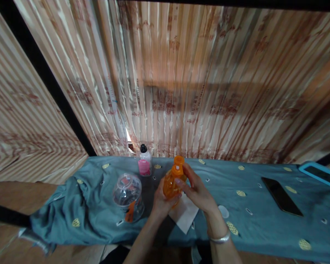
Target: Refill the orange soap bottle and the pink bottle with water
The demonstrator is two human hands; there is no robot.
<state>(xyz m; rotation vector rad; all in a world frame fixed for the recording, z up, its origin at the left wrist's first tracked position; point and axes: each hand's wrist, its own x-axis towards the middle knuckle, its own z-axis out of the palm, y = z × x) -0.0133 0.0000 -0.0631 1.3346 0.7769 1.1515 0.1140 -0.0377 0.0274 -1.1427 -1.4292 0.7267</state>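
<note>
On the surface draped in a teal cloth with yellow spots, a clear domed plastic container lies left of the translucent orange plastic bottle; a small white bottle with a pink label and black cap stands behind and to its left. The left hand cups the orange bottle's base, forearm rising from below. The right hand, wrist bearing a silver bangle, wraps its side, fingers near the orange cap. A white paper lies beneath, a black phone well to the right.
</note>
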